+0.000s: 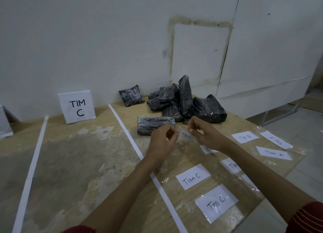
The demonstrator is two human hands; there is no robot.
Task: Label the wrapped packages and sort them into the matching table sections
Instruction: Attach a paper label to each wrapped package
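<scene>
My left hand [161, 141] and my right hand [205, 133] pinch the two ends of a small white label reading "TIM A" [185, 135], holding it just above the table. Right behind it lies a black plastic-wrapped package [154, 123] on its side. A pile of several black wrapped packages [188, 101] sits at the back by the wall, with one package [131, 95] apart to its left. More paper labels under clear film lie to the right: "TIM C" [193, 176], "TIM C" [216, 202], "TIM B" [245, 137], "TIM A" [274, 153].
A standing white sign "TIM C" [76, 107] marks the section between two white tape lines [129, 136] [33, 164] on the wooden table [78, 162]. Another sign [4, 122] shows partly at the far left. The table's right edge drops to the floor.
</scene>
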